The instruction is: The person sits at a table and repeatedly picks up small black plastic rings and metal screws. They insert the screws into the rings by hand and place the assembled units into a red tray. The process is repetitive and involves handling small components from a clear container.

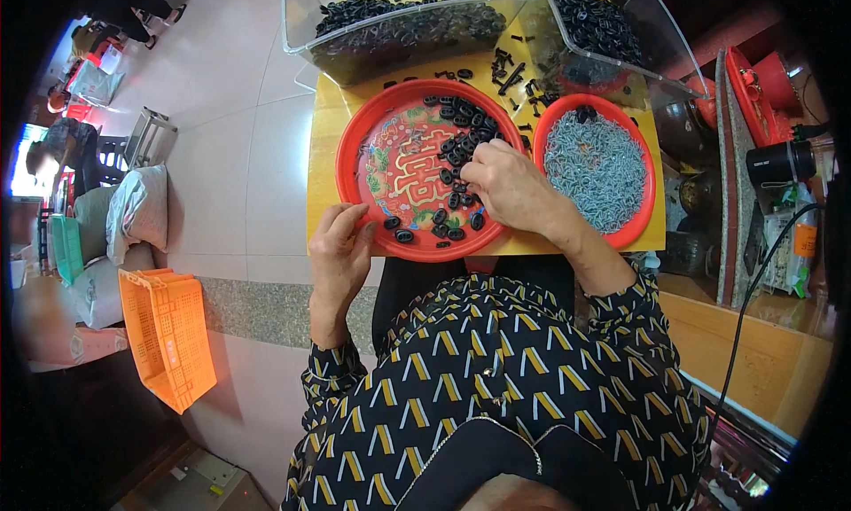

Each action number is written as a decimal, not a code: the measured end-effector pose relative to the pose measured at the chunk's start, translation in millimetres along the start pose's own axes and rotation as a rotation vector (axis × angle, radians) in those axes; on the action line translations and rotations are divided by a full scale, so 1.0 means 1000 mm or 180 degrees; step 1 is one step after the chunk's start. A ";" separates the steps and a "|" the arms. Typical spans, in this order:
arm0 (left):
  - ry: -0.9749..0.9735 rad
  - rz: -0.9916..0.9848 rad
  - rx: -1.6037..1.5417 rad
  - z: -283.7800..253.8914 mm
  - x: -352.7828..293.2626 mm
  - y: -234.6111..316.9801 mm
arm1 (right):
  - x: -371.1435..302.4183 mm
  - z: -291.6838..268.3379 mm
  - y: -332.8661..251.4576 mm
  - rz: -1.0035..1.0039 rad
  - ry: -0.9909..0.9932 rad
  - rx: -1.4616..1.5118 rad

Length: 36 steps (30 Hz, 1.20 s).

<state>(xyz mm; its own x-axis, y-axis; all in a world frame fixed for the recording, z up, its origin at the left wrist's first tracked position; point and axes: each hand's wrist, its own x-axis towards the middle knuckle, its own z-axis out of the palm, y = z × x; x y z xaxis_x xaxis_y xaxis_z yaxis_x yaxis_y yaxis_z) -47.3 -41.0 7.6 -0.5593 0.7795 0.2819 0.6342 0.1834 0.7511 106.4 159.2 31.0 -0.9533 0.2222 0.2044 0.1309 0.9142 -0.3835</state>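
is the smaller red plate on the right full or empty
Full: the smaller red plate is covered almost rim to rim with small grey pieces.

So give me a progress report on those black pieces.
Done: some black pieces already lie on the red plate. In hand: the right hand picks among them while the left hand steadies the rim. Left: two clear bins of pieces remain full; grey pins fill the second plate.

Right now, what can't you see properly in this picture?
- Head view: the right hand covers whatever its fingertips pinch among the black rings on the big red plate.
- The small grey pieces in the smaller red plate are too tiny to tell their shape.
- The two clear tubs are cut off by the top edge.
- The left hand hides part of the plate's rim.
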 end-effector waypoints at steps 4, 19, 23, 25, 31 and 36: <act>0.0005 -0.0114 -0.0049 0.000 0.001 0.001 | 0.001 0.007 -0.003 0.0001 0.0107 -0.0127; 0.0092 0.0336 0.0273 0.005 0.019 0.007 | 0.009 0.023 -0.022 -0.0178 -0.0204 -0.0892; 0.0034 0.0866 0.0635 0.011 0.042 0.006 | 0.009 0.022 -0.023 -0.0175 -0.0102 -0.0705; -0.0182 0.1009 0.0943 0.015 0.057 0.003 | 0.007 0.020 -0.022 -0.0170 0.0000 -0.0545; -0.0762 0.1083 0.1694 0.022 0.084 -0.004 | -0.004 0.007 -0.025 -0.0158 0.0365 0.0158; -0.0996 0.1124 0.1881 0.028 0.091 -0.002 | -0.015 0.005 -0.035 -0.0014 0.0336 0.0672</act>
<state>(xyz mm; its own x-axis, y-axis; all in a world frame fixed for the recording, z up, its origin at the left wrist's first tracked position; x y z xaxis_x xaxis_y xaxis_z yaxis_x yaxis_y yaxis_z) -84.7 46.7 14.9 -0.1480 0.9690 0.1978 0.9776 0.1130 0.1777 114.2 122.2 36.6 -0.9185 0.2629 0.2954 0.0564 0.8265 -0.5601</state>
